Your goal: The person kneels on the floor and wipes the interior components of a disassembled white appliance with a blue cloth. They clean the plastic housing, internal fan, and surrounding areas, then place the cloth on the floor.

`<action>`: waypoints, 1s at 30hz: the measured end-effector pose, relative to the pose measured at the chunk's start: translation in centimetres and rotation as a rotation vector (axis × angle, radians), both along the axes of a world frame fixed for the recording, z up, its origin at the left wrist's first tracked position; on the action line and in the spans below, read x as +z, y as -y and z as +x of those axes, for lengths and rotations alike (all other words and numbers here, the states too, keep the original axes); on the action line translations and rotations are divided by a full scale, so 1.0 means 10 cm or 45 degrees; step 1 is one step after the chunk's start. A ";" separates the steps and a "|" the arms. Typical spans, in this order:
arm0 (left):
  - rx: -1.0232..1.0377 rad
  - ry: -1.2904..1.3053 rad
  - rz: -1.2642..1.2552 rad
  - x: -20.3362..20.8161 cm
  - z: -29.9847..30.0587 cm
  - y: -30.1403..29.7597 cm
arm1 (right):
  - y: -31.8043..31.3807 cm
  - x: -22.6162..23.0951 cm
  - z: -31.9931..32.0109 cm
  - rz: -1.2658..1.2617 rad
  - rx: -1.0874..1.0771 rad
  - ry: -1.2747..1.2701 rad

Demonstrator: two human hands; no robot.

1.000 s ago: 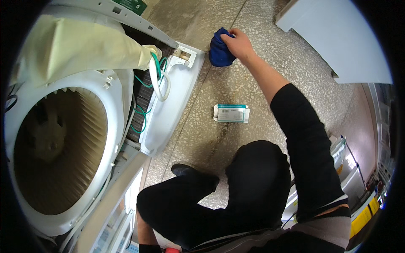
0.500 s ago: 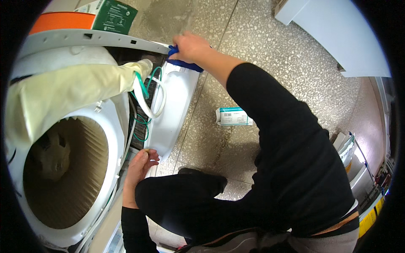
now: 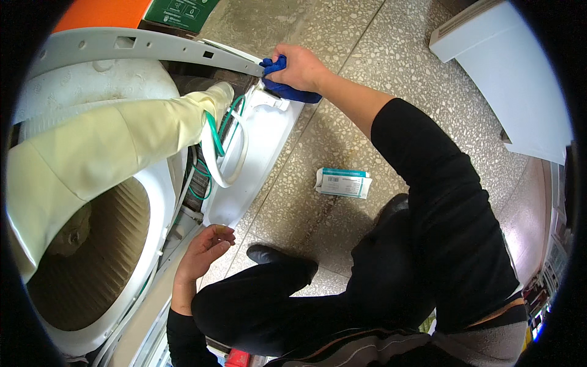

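My right hand (image 3: pixel 301 68) is closed around a bunched blue cloth (image 3: pixel 292 90), pressing it on the far end of a long white panel (image 3: pixel 260 144). My left hand (image 3: pixel 206 249) is at the panel's near end, fingers loosely bent and thumb a little apart, with nothing visible in it. Along the panel's left side runs an open appliance housing. In it lie a thick pale-yellow wrapped tube (image 3: pixel 116 137), a looped white hose (image 3: pixel 215 153) and thin green wire (image 3: pixel 202 194). A grey perforated metal rim (image 3: pixel 165 50) ends beside the cloth.
At the left, the appliance has a white ring (image 3: pixel 160 211) around a dusty ribbed drum. Beyond the rim stand an orange box (image 3: pixel 101 13) and a green box (image 3: pixel 181 13). A small white-and-teal carton (image 3: pixel 343 183) lies on the speckled floor; a large white cabinet (image 3: pixel 507 73) is at upper right.
My right hand and the cloth are still at the panel's far end, the cloth now bunched more. My left hand has shifted slightly nearer me. The whole view has tilted and shifted a little.
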State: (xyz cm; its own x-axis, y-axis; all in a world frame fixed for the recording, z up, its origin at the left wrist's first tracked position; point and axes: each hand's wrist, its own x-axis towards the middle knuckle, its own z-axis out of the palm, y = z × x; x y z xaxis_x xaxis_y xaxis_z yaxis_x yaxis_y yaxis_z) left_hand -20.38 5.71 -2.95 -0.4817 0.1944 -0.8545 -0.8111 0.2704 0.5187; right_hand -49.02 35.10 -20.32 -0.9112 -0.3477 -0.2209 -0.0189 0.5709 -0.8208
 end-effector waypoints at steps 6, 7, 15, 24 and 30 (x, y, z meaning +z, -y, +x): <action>0.006 0.001 0.087 -0.04 -0.11 -0.07 | 0.29 -0.07 0.11 0.245 -0.149 0.037; 0.018 0.005 0.080 -0.04 -0.13 -0.09 | 0.27 -0.09 0.11 0.187 -0.112 -0.026; 0.062 0.004 0.043 0.05 0.00 -0.02 | -0.58 -0.41 -0.03 -0.256 -0.486 0.260; 0.069 -0.037 0.061 0.03 -0.02 0.03 | 0.02 -0.22 -0.07 -0.011 -0.050 -0.072; 0.084 -0.005 0.039 0.01 0.03 0.01 | -0.26 0.13 0.22 -0.158 -0.385 0.019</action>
State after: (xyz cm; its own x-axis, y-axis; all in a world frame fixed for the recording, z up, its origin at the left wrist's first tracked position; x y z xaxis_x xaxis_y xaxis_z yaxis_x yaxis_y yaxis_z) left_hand -20.05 5.58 -2.85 -0.4979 0.1883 -0.8465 -0.8244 0.2003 0.5294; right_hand -46.82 37.68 -18.98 -0.9743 -0.0870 -0.2080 0.1489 0.4444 -0.8834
